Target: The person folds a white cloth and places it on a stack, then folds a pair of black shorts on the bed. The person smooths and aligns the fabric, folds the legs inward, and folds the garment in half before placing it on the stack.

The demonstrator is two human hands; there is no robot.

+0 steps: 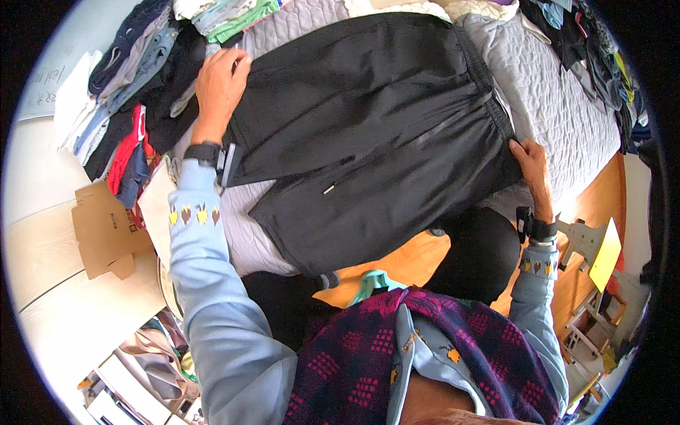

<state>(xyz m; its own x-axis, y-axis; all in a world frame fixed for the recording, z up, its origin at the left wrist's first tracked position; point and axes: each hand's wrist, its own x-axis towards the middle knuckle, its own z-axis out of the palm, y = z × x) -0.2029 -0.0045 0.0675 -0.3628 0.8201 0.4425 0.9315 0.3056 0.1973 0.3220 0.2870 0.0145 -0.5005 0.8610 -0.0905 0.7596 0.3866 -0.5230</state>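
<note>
A pair of black shorts (pixel 361 122) with an elastic waistband lies spread over a light quilted bedspread (pixel 552 101), its waistband to the right and leg openings to the left. My right hand (pixel 531 159) pinches the lower end of the waistband between thumb and fingers. At the upper left, my left hand (pixel 223 79) is at the corner of a leg hem, fingers bent; whether it grips the cloth cannot be told. A short pale-tipped cord (pixel 329 189) shows on the lower leg.
Stacked folded clothes (pixel 133 64) lie at the upper left, with a green folded cloth (pixel 241 24) near the top. More dark garments (pixel 595 69) hang or lie at the upper right. A cardboard piece (pixel 103 231) is on the left. Below the bed shows wooden floor (pixel 393 260).
</note>
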